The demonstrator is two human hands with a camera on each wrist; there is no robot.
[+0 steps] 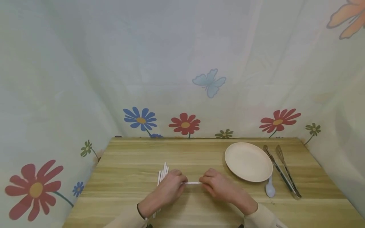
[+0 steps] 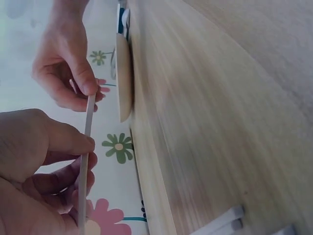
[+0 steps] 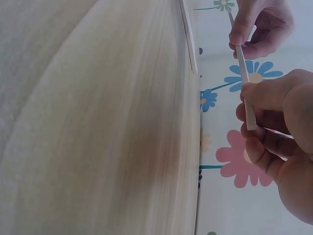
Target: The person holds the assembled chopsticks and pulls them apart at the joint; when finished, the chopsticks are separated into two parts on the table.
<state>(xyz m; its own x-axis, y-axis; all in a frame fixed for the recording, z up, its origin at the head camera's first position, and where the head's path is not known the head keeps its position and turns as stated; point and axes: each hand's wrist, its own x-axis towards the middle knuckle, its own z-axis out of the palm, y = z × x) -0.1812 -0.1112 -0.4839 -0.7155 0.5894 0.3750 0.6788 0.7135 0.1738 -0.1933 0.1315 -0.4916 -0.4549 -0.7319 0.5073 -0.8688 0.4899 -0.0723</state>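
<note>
A slim white chopstick [image 1: 193, 182] is held level above the table between both hands. My left hand [image 1: 172, 186] pinches it at its left part, thumb against the fingers. Towards the other end my right hand [image 1: 218, 185] pinches it too; in the right wrist view a short blunt end of the chopstick [image 3: 250, 117] sticks out past those fingers. Several more white chopsticks [image 1: 163, 174] lie side by side on the table, partly hidden beneath my left hand and forearm. The left wrist view shows a few of their square ends [image 2: 236, 212].
On the right of the wooden table [image 1: 128, 152] lies a round cream plate [image 1: 248, 162]. A pale spoon [image 1: 270, 189] is at its lower right edge, partly hidden by it. Metal tongs [image 1: 285, 171] lie further right. A flowered curtain [image 1: 159, 63] encloses the table's back and sides.
</note>
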